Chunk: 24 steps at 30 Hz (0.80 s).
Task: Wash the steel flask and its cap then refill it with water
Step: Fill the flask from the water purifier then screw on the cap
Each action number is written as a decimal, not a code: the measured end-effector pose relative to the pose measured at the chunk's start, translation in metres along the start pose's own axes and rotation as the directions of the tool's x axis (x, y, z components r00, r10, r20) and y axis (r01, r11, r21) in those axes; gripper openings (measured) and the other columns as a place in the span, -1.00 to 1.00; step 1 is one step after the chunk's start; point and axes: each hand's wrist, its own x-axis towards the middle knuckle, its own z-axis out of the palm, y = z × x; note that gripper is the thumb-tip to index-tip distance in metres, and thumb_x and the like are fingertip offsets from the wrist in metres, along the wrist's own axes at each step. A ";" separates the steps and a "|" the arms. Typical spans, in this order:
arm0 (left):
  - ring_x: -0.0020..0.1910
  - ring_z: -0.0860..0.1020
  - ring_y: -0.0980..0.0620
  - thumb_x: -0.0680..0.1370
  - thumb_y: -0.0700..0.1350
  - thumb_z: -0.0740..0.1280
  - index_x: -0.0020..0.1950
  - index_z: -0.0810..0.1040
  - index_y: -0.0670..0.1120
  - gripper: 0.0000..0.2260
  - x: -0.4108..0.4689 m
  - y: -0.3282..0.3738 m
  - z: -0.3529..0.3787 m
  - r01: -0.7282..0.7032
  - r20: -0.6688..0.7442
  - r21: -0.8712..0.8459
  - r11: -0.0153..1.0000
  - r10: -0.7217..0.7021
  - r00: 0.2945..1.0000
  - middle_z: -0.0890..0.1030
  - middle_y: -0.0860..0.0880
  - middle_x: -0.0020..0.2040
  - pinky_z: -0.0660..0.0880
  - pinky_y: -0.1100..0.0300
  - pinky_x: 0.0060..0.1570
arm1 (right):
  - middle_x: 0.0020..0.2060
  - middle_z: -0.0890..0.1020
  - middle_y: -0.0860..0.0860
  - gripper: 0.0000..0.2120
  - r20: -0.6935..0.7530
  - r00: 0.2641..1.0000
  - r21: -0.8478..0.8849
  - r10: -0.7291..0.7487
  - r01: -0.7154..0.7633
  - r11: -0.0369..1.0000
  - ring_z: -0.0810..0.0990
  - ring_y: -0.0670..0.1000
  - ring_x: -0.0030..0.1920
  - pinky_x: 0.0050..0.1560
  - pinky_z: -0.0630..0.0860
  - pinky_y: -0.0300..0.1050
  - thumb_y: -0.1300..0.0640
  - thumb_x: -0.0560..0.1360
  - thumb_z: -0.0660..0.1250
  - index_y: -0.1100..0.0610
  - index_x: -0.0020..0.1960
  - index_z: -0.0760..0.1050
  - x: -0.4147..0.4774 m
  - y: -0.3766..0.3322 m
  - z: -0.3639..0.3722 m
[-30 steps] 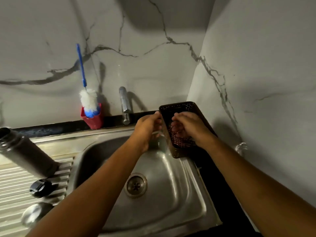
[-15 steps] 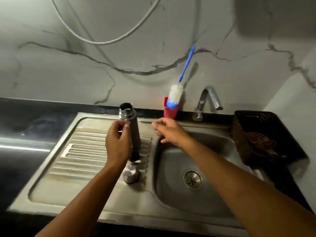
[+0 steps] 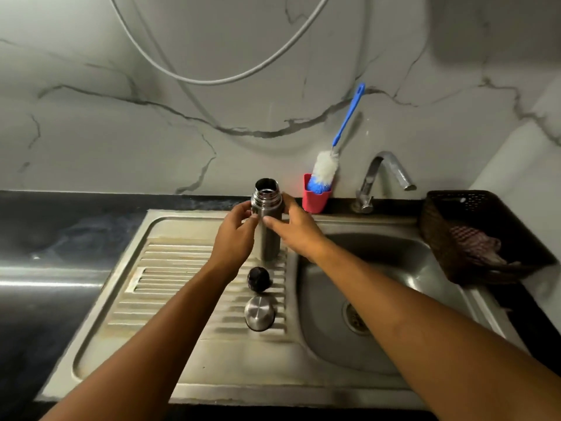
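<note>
Flask [image 3: 269, 245] partly behind right hand [image 3: 299, 230]

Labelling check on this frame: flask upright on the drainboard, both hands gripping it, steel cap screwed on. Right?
One error: the steel cap is off. It lies on the drainboard nearer the person, next to a black stopper, and the mouth of the flask is open. The rest holds in the head view: the flask is upright, gripped by the left hand and right hand.

Stopper [image 3: 259, 278], cap [image 3: 260, 312] just before flask [image 3: 270, 245]
</note>
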 end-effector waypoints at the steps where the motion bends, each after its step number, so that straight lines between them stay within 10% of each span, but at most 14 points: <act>1: 0.23 0.61 0.07 0.71 -0.13 0.25 0.37 0.56 0.08 -0.74 -0.002 0.009 0.004 -0.040 0.028 -0.007 0.999 0.040 0.999 0.66 0.06 0.18 0.52 0.00 0.28 | 0.32 0.59 -0.07 -0.45 -0.043 0.999 0.001 -0.028 0.028 1.000 0.55 0.00 0.34 0.38 0.50 0.11 -0.06 0.52 0.44 -0.12 0.47 0.36 -0.005 -0.005 -0.010; 8: -0.07 0.64 0.29 0.73 -0.09 0.24 0.23 0.60 0.13 -0.81 -0.019 0.123 0.056 -0.328 0.147 -0.114 0.938 0.343 0.928 0.69 0.12 0.01 0.62 0.16 0.04 | 0.17 0.63 -0.12 -0.50 -0.322 0.915 -0.075 -0.242 0.230 0.970 0.63 -0.07 0.14 0.19 0.62 -0.01 -0.14 0.57 0.40 -0.11 0.46 0.40 -0.058 -0.072 -0.130; 13: 0.01 0.66 0.07 0.72 -0.07 0.25 0.31 0.62 0.08 -0.77 -0.031 0.213 0.099 -0.497 0.230 -0.166 0.852 0.524 0.820 0.71 0.06 0.03 0.61 0.01 0.02 | 0.22 0.64 -0.11 -0.56 -0.513 0.804 -0.032 -0.301 0.333 0.942 0.65 -0.09 0.15 0.20 0.63 -0.01 -0.19 0.59 0.36 -0.15 0.43 0.43 -0.092 -0.126 -0.217; 24: 0.13 0.62 0.10 0.70 -0.01 0.31 0.36 0.61 -0.02 -0.73 -0.060 0.388 0.157 -0.869 0.263 -0.028 0.495 0.842 0.471 0.67 0.04 0.17 0.59 0.04 0.22 | 0.01 0.68 -0.08 -0.67 -0.684 0.605 -0.091 -0.407 0.483 0.871 0.71 -0.05 -0.03 0.00 0.66 -0.09 -0.27 0.65 0.15 -0.16 0.32 0.44 -0.138 -0.218 -0.354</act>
